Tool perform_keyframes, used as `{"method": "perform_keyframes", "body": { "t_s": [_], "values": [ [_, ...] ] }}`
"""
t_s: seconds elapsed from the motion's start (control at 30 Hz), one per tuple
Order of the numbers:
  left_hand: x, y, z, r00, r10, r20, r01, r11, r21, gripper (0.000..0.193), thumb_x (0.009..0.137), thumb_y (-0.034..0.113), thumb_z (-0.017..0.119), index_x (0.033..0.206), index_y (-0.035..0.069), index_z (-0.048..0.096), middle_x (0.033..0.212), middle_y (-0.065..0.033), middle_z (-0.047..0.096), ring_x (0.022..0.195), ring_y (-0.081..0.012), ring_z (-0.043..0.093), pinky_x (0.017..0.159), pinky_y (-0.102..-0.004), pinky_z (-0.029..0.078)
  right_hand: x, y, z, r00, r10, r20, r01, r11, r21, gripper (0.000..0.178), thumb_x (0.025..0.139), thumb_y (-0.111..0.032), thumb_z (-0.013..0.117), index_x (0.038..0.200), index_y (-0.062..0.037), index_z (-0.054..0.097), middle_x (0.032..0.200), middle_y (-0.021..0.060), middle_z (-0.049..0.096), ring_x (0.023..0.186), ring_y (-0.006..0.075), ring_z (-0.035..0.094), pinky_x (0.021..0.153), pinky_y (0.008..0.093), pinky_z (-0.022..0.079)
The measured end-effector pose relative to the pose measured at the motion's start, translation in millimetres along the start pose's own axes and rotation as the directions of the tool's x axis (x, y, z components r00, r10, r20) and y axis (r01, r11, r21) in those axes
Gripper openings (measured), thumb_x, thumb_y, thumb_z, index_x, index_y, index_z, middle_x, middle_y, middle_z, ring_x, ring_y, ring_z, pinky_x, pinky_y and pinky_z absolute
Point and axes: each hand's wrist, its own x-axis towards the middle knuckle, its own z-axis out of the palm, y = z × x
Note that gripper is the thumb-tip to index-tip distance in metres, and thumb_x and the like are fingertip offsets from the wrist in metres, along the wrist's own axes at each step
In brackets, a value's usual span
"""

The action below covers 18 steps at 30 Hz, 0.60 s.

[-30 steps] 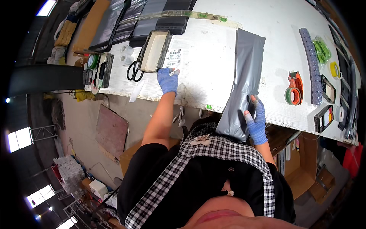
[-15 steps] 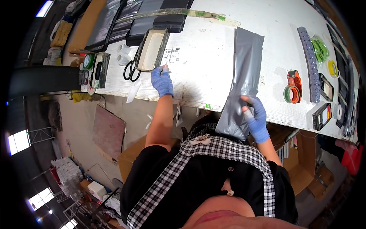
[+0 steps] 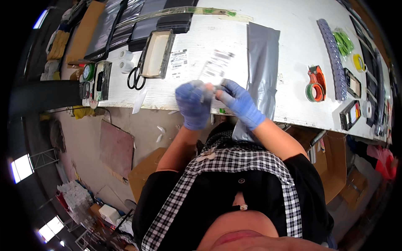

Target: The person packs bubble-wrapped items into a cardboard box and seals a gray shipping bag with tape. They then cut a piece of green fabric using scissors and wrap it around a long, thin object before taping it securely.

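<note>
Both my hands wear blue gloves with bare fingertips and meet at the table's front edge. My left hand (image 3: pixel 192 105), slightly smeared by motion, pinches the lower end of a white printed label (image 3: pixel 217 62). My right hand (image 3: pixel 242 104) has its fingers closed at that same end, close against the left fingertips. The label stands up blurred from between them. Just right of it, a long grey plastic mailing bag (image 3: pixel 263 54) lies on the table, its lower end hanging over the edge behind my right hand and wrist. A second printed label (image 3: pixel 179 62) rests flat to the left.
Black scissors (image 3: pixel 136 78) lie beside an open shallow box (image 3: pixel 158 54) and two white rolls (image 3: pixel 125 61). Stacked dark bags (image 3: pixel 140 25) fill the far left. A red tape dispenser (image 3: pixel 316 84), a bubble-wrap roll (image 3: pixel 332 58) and a small display box (image 3: pixel 350 115) are at the right.
My left hand has come right and lifted a label off the table. My right hand has left the grey bag and moved left to meet it. The view has shifted slightly.
</note>
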Motion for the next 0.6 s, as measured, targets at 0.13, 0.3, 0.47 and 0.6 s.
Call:
{"method": "perform_keyframes", "body": {
  "t_s": [0.13,0.3,0.47,0.6],
  "values": [
    [-3,47,7,0.977,-0.202,0.07,0.201,0.979,0.013,0.058,0.079,0.018,0.073,0.127,0.003,0.045,0.106,-0.0054,0.054,0.103,-0.0243,0.051,0.089,-0.0364,0.043,-6,1,-18,0.966,0.054,-0.253,-0.008,0.984,0.179,0.029,0.091,-0.016,0.063,0.115,0.0021,0.063,0.101,0.0087,0.067,0.092,0.0127,0.062,0.08,0.0243,0.05],
    [-16,49,9,0.482,-0.498,0.721,0.837,0.019,-0.546,0.042,0.09,0.024,0.062,0.123,0.002,0.052,0.088,-0.002,0.06,0.074,-0.0063,0.054,0.066,-0.0188,0.043,-17,6,-50,0.93,-0.117,-0.347,0.141,0.989,0.044,0.025,0.092,-0.015,0.062,0.111,0.0011,0.065,0.102,0.0086,0.068,0.093,0.0125,0.062,0.081,0.0258,0.051],
    [-11,56,4,0.191,-0.547,0.815,0.84,-0.339,-0.424,0.017,0.089,0.017,0.058,0.103,0.006,0.059,0.08,-0.0007,0.059,0.064,-0.0044,0.048,0.056,-0.0153,0.037,-25,8,-55,0.936,-0.073,-0.346,0.091,0.995,0.037,0.024,0.092,-0.015,0.063,0.109,0.0011,0.066,0.1,0.0078,0.068,0.091,0.0108,0.062,0.08,0.0239,0.05],
    [-16,46,9,0.213,-0.547,0.81,0.842,-0.317,-0.436,0.012,0.086,0.008,0.059,0.097,0.005,0.058,0.078,-0.0023,0.059,0.066,-0.007,0.051,0.058,-0.0187,0.043,-23,13,-57,0.939,-0.097,-0.33,0.108,0.994,0.015,0.024,0.091,-0.015,0.064,0.109,0.0013,0.066,0.098,0.0076,0.069,0.088,0.0104,0.062,0.078,0.0238,0.05]
  ]
}}
